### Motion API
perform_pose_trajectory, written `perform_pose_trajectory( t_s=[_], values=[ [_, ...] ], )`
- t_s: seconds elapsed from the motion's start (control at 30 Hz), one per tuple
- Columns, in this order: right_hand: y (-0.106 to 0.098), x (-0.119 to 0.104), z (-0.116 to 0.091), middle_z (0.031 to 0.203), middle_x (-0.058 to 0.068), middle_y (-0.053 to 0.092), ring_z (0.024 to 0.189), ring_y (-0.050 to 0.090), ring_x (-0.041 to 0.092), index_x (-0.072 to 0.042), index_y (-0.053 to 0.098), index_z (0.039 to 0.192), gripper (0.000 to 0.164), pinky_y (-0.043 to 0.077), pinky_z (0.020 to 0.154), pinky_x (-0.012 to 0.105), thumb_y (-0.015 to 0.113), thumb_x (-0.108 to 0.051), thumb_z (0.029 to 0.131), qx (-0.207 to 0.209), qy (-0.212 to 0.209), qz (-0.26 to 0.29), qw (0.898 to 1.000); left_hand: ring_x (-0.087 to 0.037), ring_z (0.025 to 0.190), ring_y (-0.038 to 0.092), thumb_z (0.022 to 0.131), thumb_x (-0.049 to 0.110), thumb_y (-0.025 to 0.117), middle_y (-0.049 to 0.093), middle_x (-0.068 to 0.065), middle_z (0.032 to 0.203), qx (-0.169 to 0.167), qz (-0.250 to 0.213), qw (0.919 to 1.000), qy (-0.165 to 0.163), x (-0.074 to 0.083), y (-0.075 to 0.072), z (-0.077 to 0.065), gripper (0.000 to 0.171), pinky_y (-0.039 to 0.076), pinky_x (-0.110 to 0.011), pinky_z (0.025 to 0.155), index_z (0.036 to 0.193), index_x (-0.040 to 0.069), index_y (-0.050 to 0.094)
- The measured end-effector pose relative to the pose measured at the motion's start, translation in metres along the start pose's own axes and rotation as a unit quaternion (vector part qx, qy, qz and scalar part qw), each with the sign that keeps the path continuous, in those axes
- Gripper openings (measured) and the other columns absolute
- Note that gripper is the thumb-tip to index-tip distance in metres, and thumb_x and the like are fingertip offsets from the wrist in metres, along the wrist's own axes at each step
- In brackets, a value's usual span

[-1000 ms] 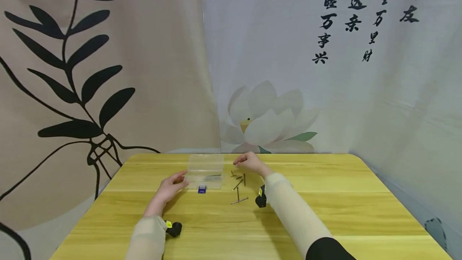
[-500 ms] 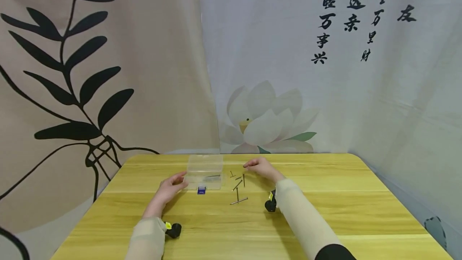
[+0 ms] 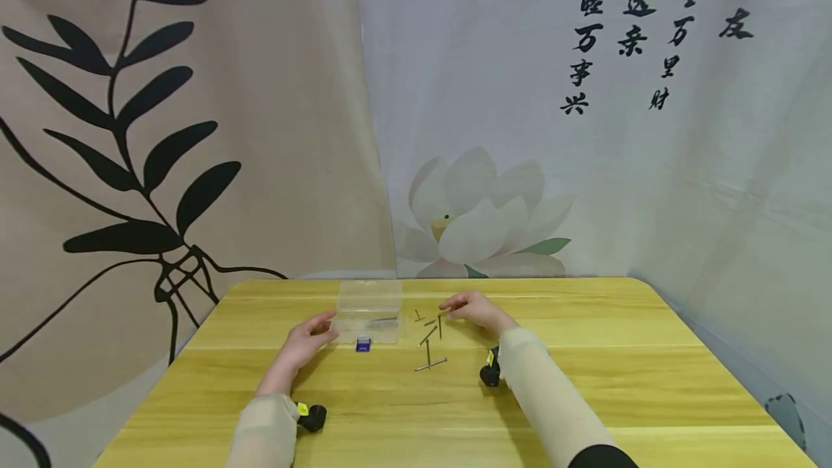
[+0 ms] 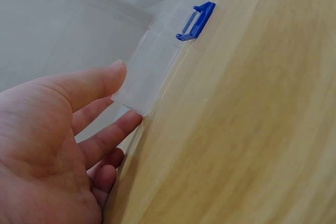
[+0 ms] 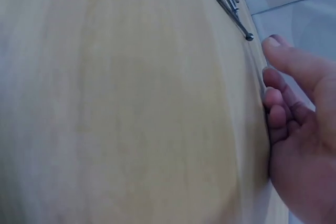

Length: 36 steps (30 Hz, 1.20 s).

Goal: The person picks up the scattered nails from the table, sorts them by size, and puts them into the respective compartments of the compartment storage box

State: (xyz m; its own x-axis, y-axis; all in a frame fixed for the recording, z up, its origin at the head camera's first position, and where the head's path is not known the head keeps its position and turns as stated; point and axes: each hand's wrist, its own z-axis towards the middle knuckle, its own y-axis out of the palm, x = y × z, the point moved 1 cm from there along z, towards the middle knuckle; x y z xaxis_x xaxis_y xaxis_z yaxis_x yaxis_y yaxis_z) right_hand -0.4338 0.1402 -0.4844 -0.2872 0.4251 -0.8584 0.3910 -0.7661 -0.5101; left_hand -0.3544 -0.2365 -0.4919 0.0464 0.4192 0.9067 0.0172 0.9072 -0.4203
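Observation:
A clear plastic box (image 3: 367,331) with a raised lid (image 3: 369,296) stands near the far table edge. One thin metal piece (image 3: 385,319) shows inside it. The blue latch (image 4: 197,22) hangs at its front. My left hand (image 3: 304,347) touches the box's left end, thumb and fingertips at its corner. Several nails or screws (image 3: 427,336) lie loose to the right of the box; the exact kind is unclear. Just right of them is my right hand (image 3: 477,311), fingers loosely bent, with nothing visible between them. Its thumb is apart from the nearest headed metal piece (image 5: 234,18).
The light wooden table (image 3: 585,352) reaches wide to the right and front. Behind it hangs a printed cloth backdrop (image 3: 312,128) with leaves, a flower and characters. A black wrist camera (image 3: 490,369) hangs below the right sleeve.
My right hand has moved right and slightly nearer, from behind the loose metal pieces to their right side, then hardly moved. My left hand has stayed at the box.

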Motion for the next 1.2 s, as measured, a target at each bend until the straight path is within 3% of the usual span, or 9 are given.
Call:
perform_pose_trajectory(
  t_s=[0.13,0.3,0.4,0.73,1.03,1.2],
  values=[
    [0.0013,-0.0015,0.0003,0.118,0.015,0.066,0.104,0.058,0.025,0.002,0.067,0.119,0.030,0.046,0.090,0.039,0.067,-0.003,0.089,-0.016,-0.017,-0.021,1.000,-0.038,0.124,0.045,0.095,0.017,0.064,0.049,-0.026,0.135,-0.001,0.003,1.0000,0.001,0.0000,-0.0005,0.0007,0.051,0.041,-0.050,0.098,0.141,0.002,0.048],
    [0.0053,0.0000,0.0026,0.125,0.015,0.063,0.118,0.053,0.033,0.002,0.064,0.124,0.034,0.042,0.098,0.046,0.063,-0.001,0.090,-0.047,-0.032,-0.030,0.998,-0.038,0.123,0.045,0.095,0.017,0.064,0.050,-0.026,0.134,0.000,0.007,1.0000,0.000,0.0008,-0.0012,0.0007,0.052,0.041,-0.050,0.098,0.141,0.002,0.048],
    [0.0065,-0.0005,0.0029,0.125,0.017,0.062,0.118,0.050,0.034,0.003,0.063,0.124,0.034,0.040,0.099,0.049,0.062,0.000,0.091,-0.057,-0.037,-0.032,0.997,-0.038,0.123,0.045,0.095,0.018,0.064,0.050,-0.026,0.134,0.000,0.011,0.9999,0.001,0.0011,-0.0014,0.0012,0.051,0.041,-0.050,0.098,0.141,0.002,0.048],
    [0.0068,-0.0020,0.0025,0.114,0.010,0.055,0.103,0.051,0.024,-0.002,0.070,0.115,0.025,0.041,0.095,0.045,0.063,-0.003,0.092,-0.043,-0.021,-0.058,0.997,-0.039,0.125,0.044,0.096,0.017,0.062,0.048,-0.027,0.137,-0.003,0.009,0.9999,-0.005,0.0015,-0.0013,0.0002,0.052,0.040,-0.051,0.099,0.143,0.002,0.047],
    [0.0089,0.0028,-0.0003,0.107,0.009,0.061,0.098,0.055,0.020,-0.001,0.072,0.109,0.021,0.047,0.088,0.037,0.066,-0.003,0.090,-0.042,-0.030,-0.053,0.997,-0.039,0.125,0.044,0.096,0.017,0.062,0.048,-0.026,0.137,-0.003,0.017,0.9998,-0.008,0.0001,-0.0005,-0.0038,0.052,0.041,-0.050,0.098,0.143,0.003,0.046],
    [0.0060,0.0040,0.0009,0.102,0.006,0.065,0.097,0.057,0.020,-0.002,0.074,0.104,0.018,0.047,0.089,0.039,0.067,0.000,0.088,-0.016,-0.030,-0.047,0.998,-0.038,0.123,0.045,0.096,0.018,0.063,0.049,-0.026,0.136,0.000,0.016,0.9999,0.001,0.0005,-0.0004,-0.0014,0.051,0.042,-0.049,0.097,0.143,0.003,0.047]
  ],
)
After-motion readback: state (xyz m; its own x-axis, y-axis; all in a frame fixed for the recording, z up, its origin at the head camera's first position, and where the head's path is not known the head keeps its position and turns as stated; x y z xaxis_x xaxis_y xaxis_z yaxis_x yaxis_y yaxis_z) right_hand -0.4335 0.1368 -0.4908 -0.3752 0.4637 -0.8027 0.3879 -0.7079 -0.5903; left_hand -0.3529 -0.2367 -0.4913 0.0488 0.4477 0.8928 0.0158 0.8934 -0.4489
